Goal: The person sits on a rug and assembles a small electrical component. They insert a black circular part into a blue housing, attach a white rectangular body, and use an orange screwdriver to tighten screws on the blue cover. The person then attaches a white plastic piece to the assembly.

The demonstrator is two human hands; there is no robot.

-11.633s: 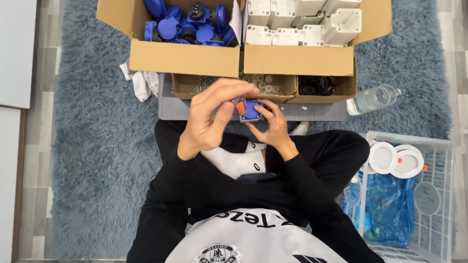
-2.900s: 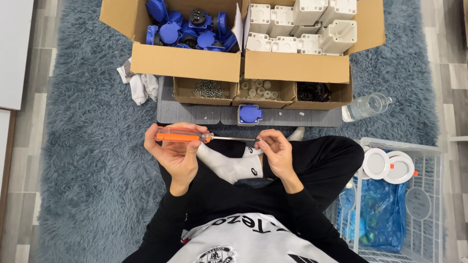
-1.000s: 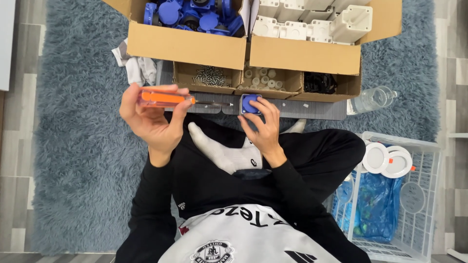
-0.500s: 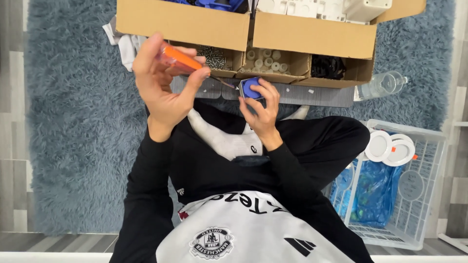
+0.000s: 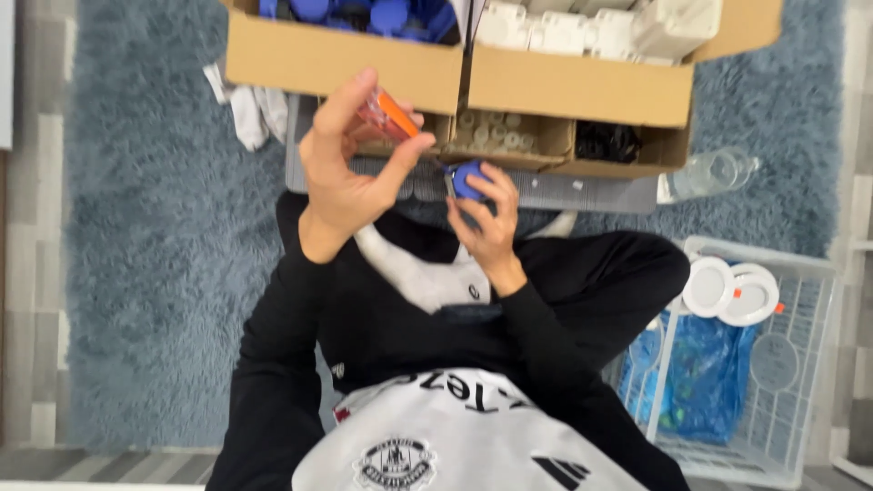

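- A white cloth lies crumpled on the blue-grey rug, just left of the cardboard boxes.
- The left hand is raised in front of the boxes, thumb and fingers closed round the orange-handled screwdriver; its shaft slants down to the right towards the blue part.
- The right hand clamps that small blue part at its fingertips, just below the boxes and above the person's crossed legs.
- The screwdriver tip appears to meet the part, though blur hides the exact contact; the fastening looks in progress, not finished.
- In the boxes, blue parts fill the left compartment and white parts the right, so plenty of pieces appear left to work through.
- A clear bottle lies on its side, just right of the boxes.
- Further right and below, a white wire basket holds two round white discs and a blue bag.
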